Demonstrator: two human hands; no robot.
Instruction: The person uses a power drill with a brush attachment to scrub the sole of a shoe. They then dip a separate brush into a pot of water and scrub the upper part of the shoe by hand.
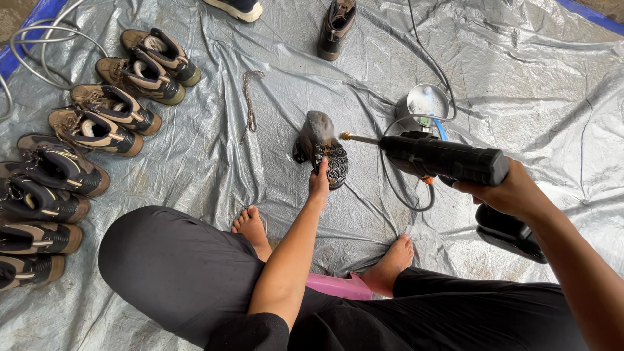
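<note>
The left hand grips a muddy boot, fingers closed on its heel, tilting the sole toward the nozzle. The right hand, fingers wrapped around a black spray gun, aims its brass tip just beside the boot, above the grey tarp.

Grey tarp, black spray gun, brown-black boots

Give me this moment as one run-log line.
left hand: holds boot sole-up | right hand: grips black spray gun, nozzle near sole | boot row at left | tarp underneath
</note>
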